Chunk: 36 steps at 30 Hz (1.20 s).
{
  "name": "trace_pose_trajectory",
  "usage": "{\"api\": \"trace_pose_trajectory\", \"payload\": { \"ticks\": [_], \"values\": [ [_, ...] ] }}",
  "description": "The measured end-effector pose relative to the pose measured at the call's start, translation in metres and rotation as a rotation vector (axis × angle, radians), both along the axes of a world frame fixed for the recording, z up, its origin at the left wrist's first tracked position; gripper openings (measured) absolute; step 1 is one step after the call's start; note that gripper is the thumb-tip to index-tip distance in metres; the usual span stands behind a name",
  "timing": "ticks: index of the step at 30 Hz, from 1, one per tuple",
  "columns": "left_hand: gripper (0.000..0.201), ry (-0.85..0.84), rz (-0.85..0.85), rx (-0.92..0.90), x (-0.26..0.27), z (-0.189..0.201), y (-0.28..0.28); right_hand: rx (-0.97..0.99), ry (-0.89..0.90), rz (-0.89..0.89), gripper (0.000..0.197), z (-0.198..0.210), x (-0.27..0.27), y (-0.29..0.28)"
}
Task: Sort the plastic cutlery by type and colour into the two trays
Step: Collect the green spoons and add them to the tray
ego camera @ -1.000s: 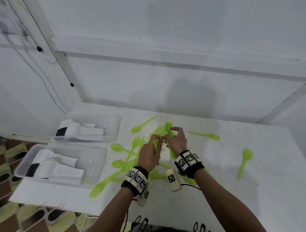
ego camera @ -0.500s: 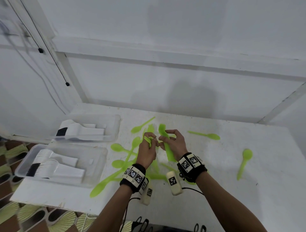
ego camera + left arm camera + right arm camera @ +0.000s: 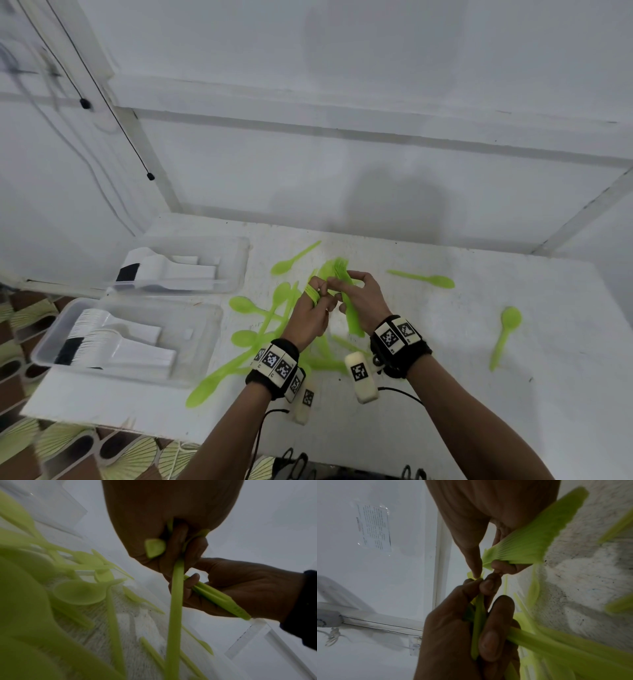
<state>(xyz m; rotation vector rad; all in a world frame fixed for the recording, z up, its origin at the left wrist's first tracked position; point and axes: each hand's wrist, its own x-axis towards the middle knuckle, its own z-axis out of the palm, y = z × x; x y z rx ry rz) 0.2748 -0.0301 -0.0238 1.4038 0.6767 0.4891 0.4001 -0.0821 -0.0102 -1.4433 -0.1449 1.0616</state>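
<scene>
My right hand (image 3: pixel 342 284) grips a stack of green forks (image 3: pixel 352 315) above the middle of the white table, tines pointing away. In the right wrist view the stack of green forks (image 3: pixel 522 545) is fanned out. My left hand (image 3: pixel 317 294), touching the right one, holds a few green cutlery pieces (image 3: pixel 311 292); one long handle (image 3: pixel 175 601) hangs down from it. A pile of loose green spoons (image 3: pixel 260 325) lies under and to the left of both hands. The far tray (image 3: pixel 245 260) and the near tray (image 3: pixel 214 329) hold stacked white cutlery.
Single green spoons lie apart: one behind the hands (image 3: pixel 294 258), one to the back right (image 3: pixel 424 279), one far right (image 3: pixel 505 334). The table's front edge (image 3: pixel 102 421) runs close to the near tray. A wall stands close behind the table.
Both hands stayed together over the pile and shifted slightly left. The fork stack in the right hand turned more upright while the fingers kept working the green pieces.
</scene>
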Motion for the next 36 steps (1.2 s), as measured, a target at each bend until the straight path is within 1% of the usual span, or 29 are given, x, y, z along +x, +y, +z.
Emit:
{"api": "trace_pose_trajectory", "payload": {
  "ticks": [2, 4, 7, 10, 12, 14, 15, 17, 20, 23, 25, 29, 32, 34, 36],
  "values": [
    [0.02, -0.002, -0.024, 0.003, -0.003, -0.002, 0.002, 0.002, 0.037, -0.007, 0.061, -0.001, 0.001, -0.001],
    [0.016, -0.018, -0.033, 0.024, -0.004, -0.002, 0.001, 0.012, 0.044, -0.016, 0.059, 0.0, 0.002, -0.001],
    [0.008, 0.008, 0.038, 0.114, -0.003, -0.004, -0.001, 0.009, -0.011, -0.076, 0.054, 0.001, 0.001, 0.003],
    [0.018, 0.035, 0.112, 0.186, -0.001, -0.011, -0.003, -0.015, -0.082, -0.157, 0.051, -0.003, 0.002, 0.006],
    [0.032, 0.076, 0.136, 0.25, -0.002, -0.017, -0.002, -0.026, -0.13, -0.217, 0.046, -0.006, 0.003, 0.006],
    [0.039, 0.127, 0.145, 0.277, -0.003, -0.024, -0.001, -0.033, -0.165, -0.275, 0.042, -0.007, 0.005, 0.004],
    [0.037, 0.146, 0.138, 0.288, -0.003, -0.027, -0.002, -0.036, -0.172, -0.293, 0.041, -0.007, 0.005, 0.003],
    [0.034, 0.182, 0.131, 0.375, -0.002, -0.031, -0.003, -0.033, -0.184, -0.309, 0.04, -0.008, 0.007, 0.004],
    [0.03, 0.221, 0.147, 0.506, -0.002, -0.03, -0.001, -0.027, -0.224, -0.281, 0.04, -0.007, 0.007, 0.004],
    [0.028, 0.295, 0.159, 0.609, -0.002, -0.026, 0.006, 0.038, -0.199, -0.256, 0.043, -0.004, 0.006, 0.002],
    [0.026, 0.283, 0.152, 0.567, -0.001, -0.026, 0.01, 0.087, -0.157, -0.26, 0.044, 0.001, 0.006, 0.003],
    [0.031, 0.22, 0.1, 0.321, -0.001, -0.02, 0.01, 0.138, -0.084, -0.194, 0.053, 0.007, 0.003, 0.01],
    [0.034, 0.171, 0.032, 0.14, -0.004, -0.013, 0.01, 0.144, -0.129, -0.127, 0.059, 0.008, -0.001, 0.008],
    [0.036, 0.137, 0.015, -0.008, -0.004, -0.006, 0.009, 0.162, -0.146, -0.107, 0.058, 0.01, -0.004, 0.007],
    [0.035, 0.14, 0.019, -0.105, -0.002, 0.0, 0.006, 0.196, -0.126, -0.123, 0.054, 0.011, -0.007, 0.007]
  ]
}}
